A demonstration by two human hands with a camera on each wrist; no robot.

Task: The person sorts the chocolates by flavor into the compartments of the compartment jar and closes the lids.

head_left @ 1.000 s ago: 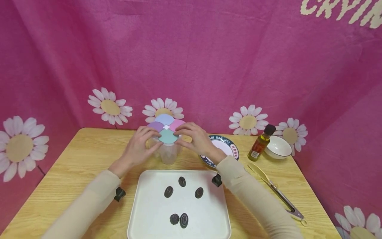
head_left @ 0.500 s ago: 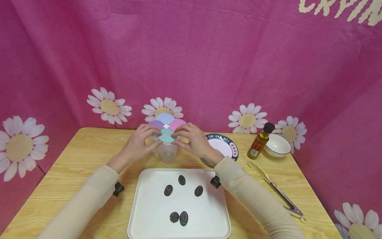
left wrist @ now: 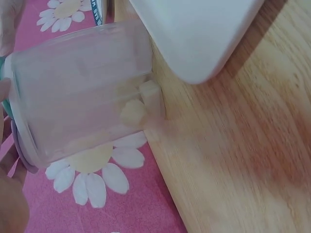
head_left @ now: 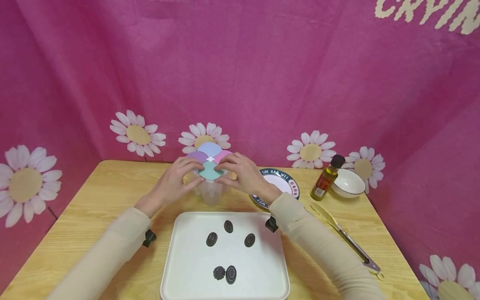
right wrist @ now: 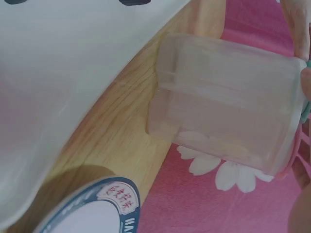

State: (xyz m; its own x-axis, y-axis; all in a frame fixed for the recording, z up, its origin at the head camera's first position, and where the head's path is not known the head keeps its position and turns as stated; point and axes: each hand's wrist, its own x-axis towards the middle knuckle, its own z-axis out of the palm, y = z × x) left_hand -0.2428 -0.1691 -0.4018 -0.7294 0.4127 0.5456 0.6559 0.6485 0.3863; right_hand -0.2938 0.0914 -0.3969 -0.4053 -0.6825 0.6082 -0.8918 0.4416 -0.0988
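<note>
Container (head_left: 211, 189) behind tray (head_left: 187, 266)

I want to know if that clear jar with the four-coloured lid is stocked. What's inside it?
Through the clear wall of the jar, a few pale lumps lie at the bottom. Most of the jar looks empty. Both hands' fingers cover the lid edges, hiding the top.

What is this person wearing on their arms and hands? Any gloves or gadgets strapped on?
No gloves: both the left hand and the right hand are bare. Each arm is covered to the wrist by a long, plain beige sleeve. A small black device sits under the left wrist, and another black device under the right. No rings or watches show.
</note>
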